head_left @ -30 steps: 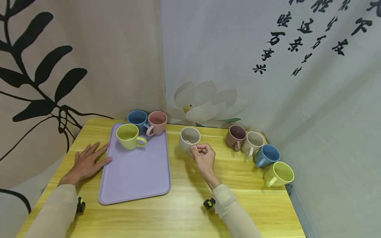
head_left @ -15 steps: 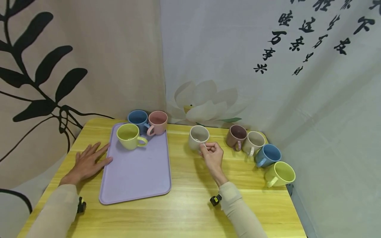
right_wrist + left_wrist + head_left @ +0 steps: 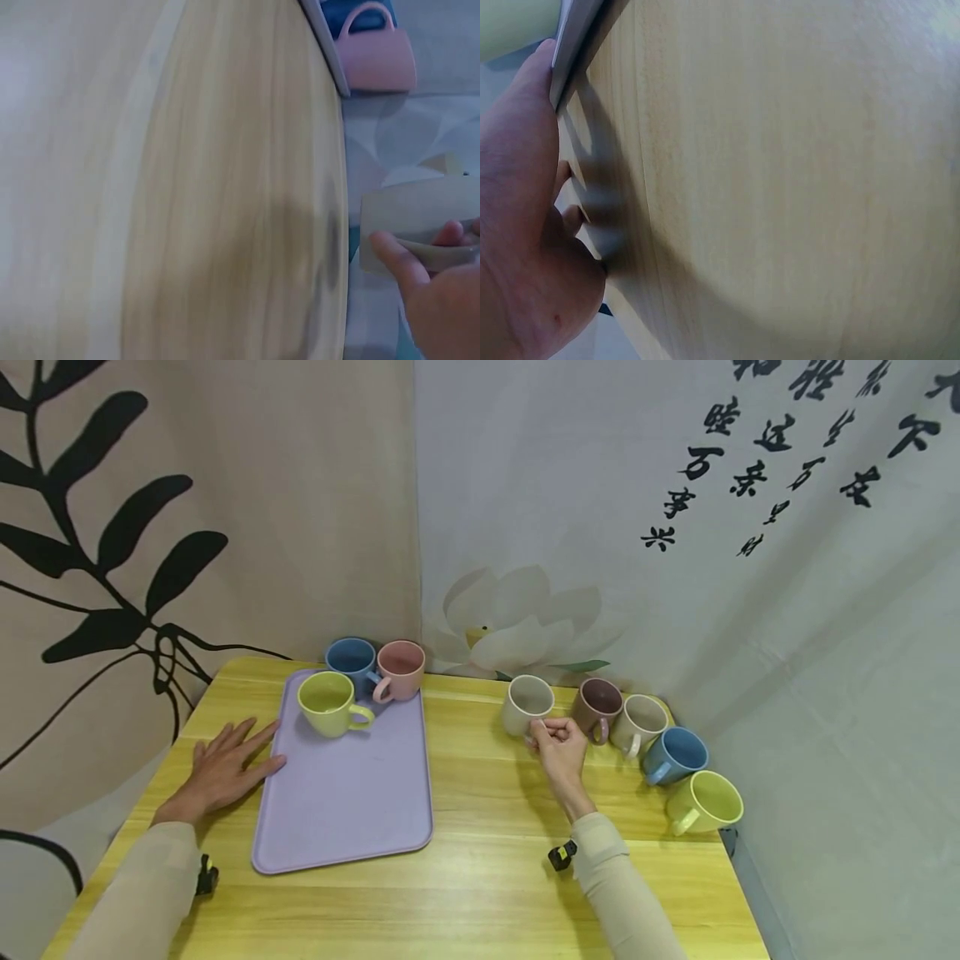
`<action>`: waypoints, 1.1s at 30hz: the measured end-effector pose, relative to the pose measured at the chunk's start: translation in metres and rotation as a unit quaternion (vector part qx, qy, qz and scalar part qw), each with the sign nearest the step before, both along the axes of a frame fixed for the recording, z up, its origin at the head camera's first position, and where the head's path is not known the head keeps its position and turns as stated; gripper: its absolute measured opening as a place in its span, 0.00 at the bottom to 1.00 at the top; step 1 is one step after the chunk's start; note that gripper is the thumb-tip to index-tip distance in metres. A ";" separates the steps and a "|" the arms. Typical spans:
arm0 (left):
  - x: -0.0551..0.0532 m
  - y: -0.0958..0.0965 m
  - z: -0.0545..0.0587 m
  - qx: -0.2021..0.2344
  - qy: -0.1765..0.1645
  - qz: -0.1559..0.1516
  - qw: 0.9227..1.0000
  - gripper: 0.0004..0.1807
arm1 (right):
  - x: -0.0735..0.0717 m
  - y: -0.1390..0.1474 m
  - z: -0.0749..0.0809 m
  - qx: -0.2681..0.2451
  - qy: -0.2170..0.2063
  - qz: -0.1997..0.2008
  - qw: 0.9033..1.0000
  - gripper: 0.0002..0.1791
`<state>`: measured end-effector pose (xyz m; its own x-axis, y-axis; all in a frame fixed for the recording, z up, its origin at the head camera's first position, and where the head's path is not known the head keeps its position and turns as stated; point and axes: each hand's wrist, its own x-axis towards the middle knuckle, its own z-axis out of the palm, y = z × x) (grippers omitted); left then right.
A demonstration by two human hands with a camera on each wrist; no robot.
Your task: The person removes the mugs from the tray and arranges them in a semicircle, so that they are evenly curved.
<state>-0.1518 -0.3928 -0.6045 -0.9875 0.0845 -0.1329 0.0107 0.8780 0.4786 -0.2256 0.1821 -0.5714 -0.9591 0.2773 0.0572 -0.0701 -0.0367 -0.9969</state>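
The right hand [image 3: 564,752] has a white cup [image 3: 528,702] by its handle, thumb and fingers closed in a pinch; the cup is upright, mouth up, toward the table's far edge, between the tray and the cups on the right. From here I can't tell whether its base touches the table [image 3: 495,893].

The left hand [image 3: 221,772] lies by the table's left edge, fingers straight and spread, gripping nothing, with thumb and fingertip against the left edge of the lilac tray [image 3: 352,802].

Three cups stand upright at the tray's far end: a blue cup [image 3: 350,657] by the far edge, a pink cup [image 3: 401,668] at the far right corner, and a yellow cup [image 3: 326,706] just in front of the blue one, its handle pointing right.

Over at the table's far right corner, four more curve round in a row: a brown cup [image 3: 597,702] near the far edge, a second white cup [image 3: 640,722], then a second blue cup [image 3: 678,752] and a second yellow cup [image 3: 708,797] by the right edge. Behind the table hangs a curtain [image 3: 525,485] printed with a pale flower and black characters.
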 end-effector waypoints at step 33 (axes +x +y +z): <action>0.000 0.001 0.000 -0.003 -0.004 0.002 1.000 0.49 | -0.020 0.044 -0.015 -0.049 -0.010 -0.033 0.998 0.10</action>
